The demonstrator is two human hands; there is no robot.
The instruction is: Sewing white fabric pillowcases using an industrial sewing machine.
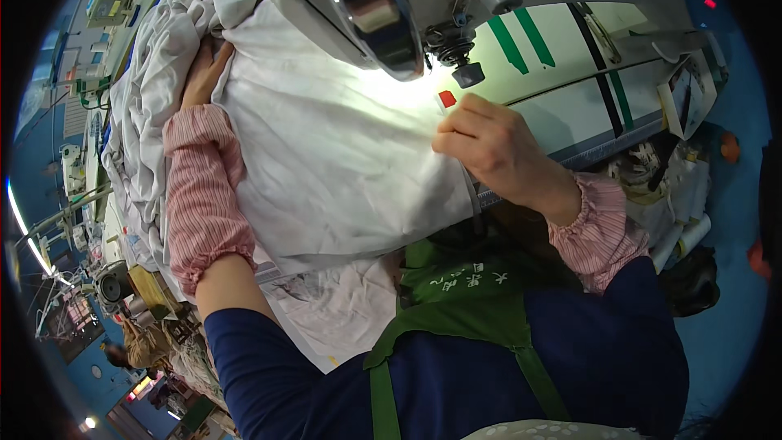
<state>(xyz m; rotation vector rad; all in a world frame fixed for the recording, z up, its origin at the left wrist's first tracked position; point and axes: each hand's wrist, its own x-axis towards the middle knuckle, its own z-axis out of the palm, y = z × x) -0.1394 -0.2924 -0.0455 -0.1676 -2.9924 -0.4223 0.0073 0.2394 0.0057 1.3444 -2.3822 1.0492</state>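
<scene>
A large piece of white fabric (326, 147) is spread under the lit head of a sewing machine (350, 8). My left hand (208, 73) lies on its left part, thumb and fingers apart, the fingertips partly lost among bunched folds. At the cloth's right edge my right hand (489, 143) is closed, thumb and fingers pinched on the fabric; the fingertips are partly hidden. Just beyond those fingers sits a small red tag (446, 99) with a white end, close to the needle area.
Green and black strips (599, 73) cross the machine table to the right. A small tray (688, 98) stands at its right end. Below that are white thread cones (692, 240) and a dark bag (691, 281). Other machines (106, 8) and a person (142, 342) are at far left.
</scene>
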